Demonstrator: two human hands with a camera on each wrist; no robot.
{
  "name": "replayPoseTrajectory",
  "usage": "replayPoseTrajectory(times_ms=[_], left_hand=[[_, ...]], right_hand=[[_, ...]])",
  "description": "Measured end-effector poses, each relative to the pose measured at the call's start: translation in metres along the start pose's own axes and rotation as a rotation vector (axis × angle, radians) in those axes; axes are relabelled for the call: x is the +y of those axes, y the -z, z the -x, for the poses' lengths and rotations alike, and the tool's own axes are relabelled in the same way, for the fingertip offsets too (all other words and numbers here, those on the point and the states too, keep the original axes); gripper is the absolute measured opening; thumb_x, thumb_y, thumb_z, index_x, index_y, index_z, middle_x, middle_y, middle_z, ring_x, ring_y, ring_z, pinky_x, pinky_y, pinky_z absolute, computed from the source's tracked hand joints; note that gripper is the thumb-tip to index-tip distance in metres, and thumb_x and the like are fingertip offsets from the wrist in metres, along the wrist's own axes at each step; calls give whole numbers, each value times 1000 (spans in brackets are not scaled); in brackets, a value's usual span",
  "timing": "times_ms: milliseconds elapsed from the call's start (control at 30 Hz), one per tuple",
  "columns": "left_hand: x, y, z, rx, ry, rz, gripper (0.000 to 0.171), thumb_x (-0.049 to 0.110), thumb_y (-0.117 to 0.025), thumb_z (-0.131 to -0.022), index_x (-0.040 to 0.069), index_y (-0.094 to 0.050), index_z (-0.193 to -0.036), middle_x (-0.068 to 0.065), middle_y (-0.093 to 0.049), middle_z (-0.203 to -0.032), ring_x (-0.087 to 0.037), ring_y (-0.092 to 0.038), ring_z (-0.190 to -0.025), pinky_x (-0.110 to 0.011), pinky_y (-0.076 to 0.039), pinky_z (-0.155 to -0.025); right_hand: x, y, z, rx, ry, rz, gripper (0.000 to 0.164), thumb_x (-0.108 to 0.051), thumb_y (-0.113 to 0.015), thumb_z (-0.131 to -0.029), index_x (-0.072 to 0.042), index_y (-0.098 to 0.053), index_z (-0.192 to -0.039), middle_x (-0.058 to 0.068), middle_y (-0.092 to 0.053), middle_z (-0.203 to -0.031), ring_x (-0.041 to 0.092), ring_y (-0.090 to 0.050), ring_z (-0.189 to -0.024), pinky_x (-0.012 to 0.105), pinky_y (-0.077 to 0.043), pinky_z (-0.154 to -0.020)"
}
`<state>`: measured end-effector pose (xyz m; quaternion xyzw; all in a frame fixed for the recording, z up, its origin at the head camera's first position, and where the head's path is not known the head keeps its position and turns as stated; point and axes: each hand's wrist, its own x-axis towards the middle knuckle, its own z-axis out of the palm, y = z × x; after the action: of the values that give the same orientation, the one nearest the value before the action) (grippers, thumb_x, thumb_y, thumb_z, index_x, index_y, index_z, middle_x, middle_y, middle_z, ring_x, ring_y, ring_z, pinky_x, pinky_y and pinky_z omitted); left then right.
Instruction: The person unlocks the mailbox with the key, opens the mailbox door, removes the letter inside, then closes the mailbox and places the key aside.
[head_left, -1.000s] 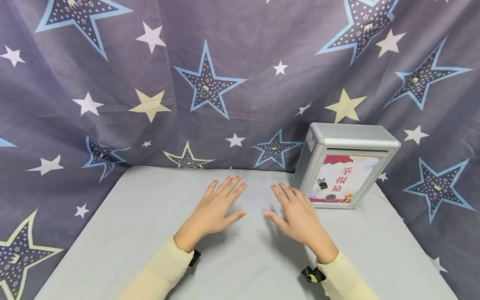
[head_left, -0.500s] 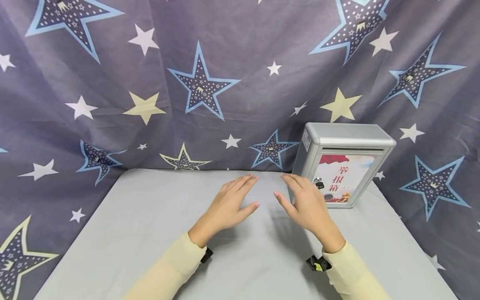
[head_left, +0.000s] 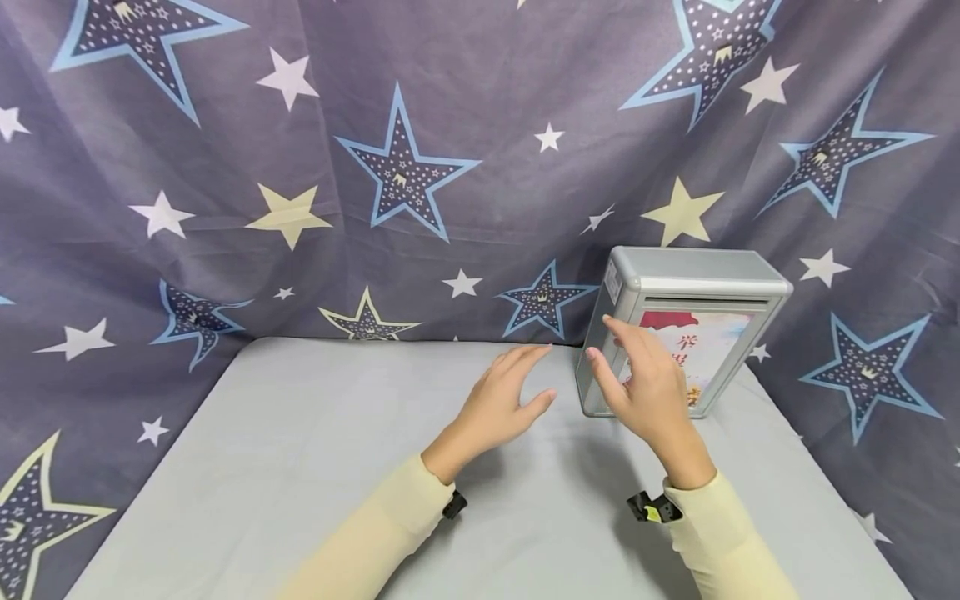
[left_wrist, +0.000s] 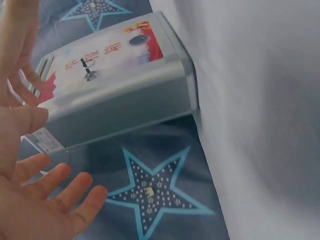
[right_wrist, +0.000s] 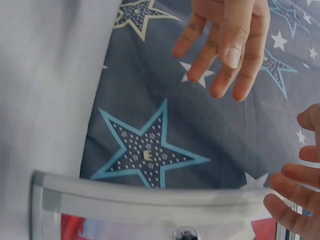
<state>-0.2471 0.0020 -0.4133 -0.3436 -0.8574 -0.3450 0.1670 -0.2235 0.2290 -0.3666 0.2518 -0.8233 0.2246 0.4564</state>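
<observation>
A silver metal suggestion box [head_left: 705, 271] with red characters, a slot near its top and a front lock stands upright on the table. My right hand [head_left: 648, 387] is raised in front of its face, fingers extended and nothing held. It hides the lock in the head view. To the left of the box, my left hand [head_left: 491, 408] hovers over the table with its fingers loosely extended, also holding nothing. A key sits in the lock [left_wrist: 90, 74], seen in the left wrist view. Neither hand clearly touches the box.
The box stands at the right rear of a table with a light grey cover [head_left: 300, 467]. Close behind the table hangs a grey-purple curtain [head_left: 510, 208] printed with stars. Each wrist bears a small black device, such as the right camera mount [head_left: 654, 508].
Both hands have moved to the right, and the right one has risen in front of the box. The view has shifted slightly. The box stays where it was.
</observation>
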Motion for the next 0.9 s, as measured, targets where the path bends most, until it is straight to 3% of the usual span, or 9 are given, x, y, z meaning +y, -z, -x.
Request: replayPoseTrajectory(times_ms=[167,300,400,567,700,800,900], left_hand=[[2,-10,-12,26,38,181,59,26,-72,-96,16,-50,-150,-3,-55,-143,-18,-57,-122,-36,-55,-97],[3,-17,-23,58,59,286,58,22,-74,-94,13,-53,-147,-8,-57,-140,-21,-61,-117,-39,-58,-93],[4,-24,-30,74,72,345,56,20,-75,-94,12,-54,-146,-9,-58,-137,-22,-62,-115,-42,-60,-92],[8,-34,-38,103,103,400,57,17,-76,-94,12,-54,-145,-8,-60,-128,-21,-62,-112,-32,-61,-89],[16,-44,-48,149,175,496,53,17,-78,-93,11,-57,-141,-7,-62,-125,-20,-64,-109,-25,-60,-87],[23,-52,-56,176,225,575,50,17,-77,-94,9,-58,-140,-9,-63,-127,-20,-65,-110,-22,-59,-87],[28,-59,-61,200,227,602,49,16,-76,-94,7,-58,-139,-12,-63,-127,-21,-65,-110,-22,-59,-87]], right_hand=[[10,4,-3,100,-5,-24,43,-22,-70,-91,1,-68,-127,19,-71,-98,34,-68,-84,49,-54,-61],[19,5,-7,212,-20,-55,39,-19,-69,-90,3,-69,-123,19,-71,-93,35,-67,-80,44,-54,-68],[27,6,-9,256,-48,-77,37,-18,-67,-92,5,-68,-121,20,-70,-94,35,-66,-81,37,-53,-74],[40,9,-9,282,-96,-82,35,-19,-65,-95,8,-68,-118,21,-70,-94,34,-64,-80,29,-49,-74],[50,10,-6,305,-128,-64,33,-17,-66,-95,8,-68,-117,21,-69,-93,33,-65,-77,27,-47,-71],[56,12,-5,358,-168,-41,30,-14,-67,-94,7,-70,-115,21,-69,-92,34,-65,-76,24,-47,-72],[61,13,-3,429,-222,-14,28,-11,-69,-92,7,-71,-113,22,-70,-92,35,-66,-77,19,-46,-74]])
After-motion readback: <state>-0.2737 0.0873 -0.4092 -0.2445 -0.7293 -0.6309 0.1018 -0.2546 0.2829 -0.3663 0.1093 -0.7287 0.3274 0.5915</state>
